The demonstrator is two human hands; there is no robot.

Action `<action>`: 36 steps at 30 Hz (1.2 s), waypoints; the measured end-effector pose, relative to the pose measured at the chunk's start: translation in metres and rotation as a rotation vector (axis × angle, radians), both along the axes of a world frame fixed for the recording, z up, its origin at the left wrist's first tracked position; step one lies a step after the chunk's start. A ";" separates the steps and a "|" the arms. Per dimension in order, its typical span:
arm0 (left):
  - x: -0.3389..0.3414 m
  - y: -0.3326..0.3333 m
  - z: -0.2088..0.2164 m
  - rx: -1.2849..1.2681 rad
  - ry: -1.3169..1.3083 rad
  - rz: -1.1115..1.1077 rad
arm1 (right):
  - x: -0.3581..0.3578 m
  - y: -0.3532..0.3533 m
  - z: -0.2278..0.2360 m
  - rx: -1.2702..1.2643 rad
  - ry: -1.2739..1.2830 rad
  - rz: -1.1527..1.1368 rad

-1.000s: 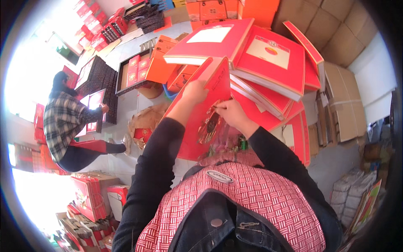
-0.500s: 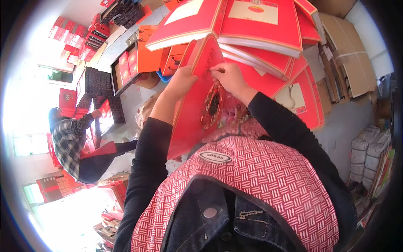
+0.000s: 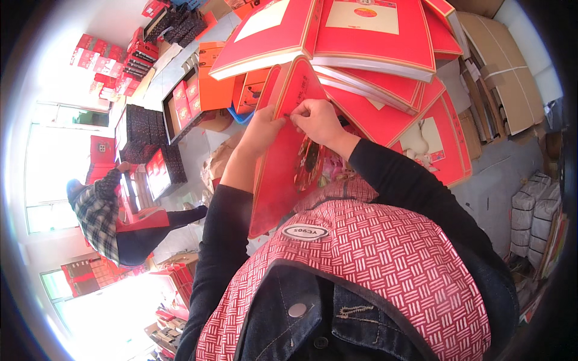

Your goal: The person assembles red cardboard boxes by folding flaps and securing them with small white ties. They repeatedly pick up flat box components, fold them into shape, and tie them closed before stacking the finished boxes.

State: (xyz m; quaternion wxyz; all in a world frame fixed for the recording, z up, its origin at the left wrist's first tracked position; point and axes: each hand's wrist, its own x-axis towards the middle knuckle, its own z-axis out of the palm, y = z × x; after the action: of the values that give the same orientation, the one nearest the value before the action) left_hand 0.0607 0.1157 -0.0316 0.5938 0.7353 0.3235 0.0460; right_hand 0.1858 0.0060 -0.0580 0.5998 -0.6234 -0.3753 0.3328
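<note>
My left hand point(image 3: 259, 133) is closed on the edge of a tall red gift bag point(image 3: 274, 189), which stands tilted in front of my body. Dark writing and a dark round picture point(image 3: 310, 157) show on its face. Close beside the left thumb, my right hand point(image 3: 321, 125) pinches with thumb and forefinger at the bag's face. Whatever lies in that pinch is too small to name. Above the bag, large red boxes point(image 3: 373, 30) with cream panels lie piled at angles. Another red box point(image 3: 442, 135) leans to the right of my right hand.
Folded brown cardboard point(image 3: 506, 72) stands at the right, with wrapped grey bundles point(image 3: 522, 210) below it. An orange box point(image 3: 217, 75) is at the upper left. On the far left a person in a checked shirt point(image 3: 96, 207) works by dark stacked boxes point(image 3: 144, 129).
My right hand has moved left and slightly down across the bag's face, closer to my left hand. The left hand keeps its hold on the bag.
</note>
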 end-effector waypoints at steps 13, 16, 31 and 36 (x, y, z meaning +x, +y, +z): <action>0.007 -0.030 0.009 0.797 0.212 0.004 | -0.007 0.008 0.016 0.115 -0.629 -0.025; 0.022 -0.046 0.033 0.792 0.319 -0.126 | 0.014 0.000 0.013 -0.047 -0.454 -0.011; 0.022 -0.066 0.012 0.599 0.138 0.055 | 0.014 -0.009 0.003 -0.209 -0.003 0.017; 0.020 -0.055 -0.002 0.408 -0.109 0.101 | 0.025 -0.010 -0.013 -0.171 0.334 0.013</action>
State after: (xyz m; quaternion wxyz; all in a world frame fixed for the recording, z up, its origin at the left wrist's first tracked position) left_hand 0.0811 0.0608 -0.0332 0.4462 0.8195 0.3114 0.1800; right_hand 0.2106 -0.0037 -0.0707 0.5966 -0.6057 -0.2449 0.4661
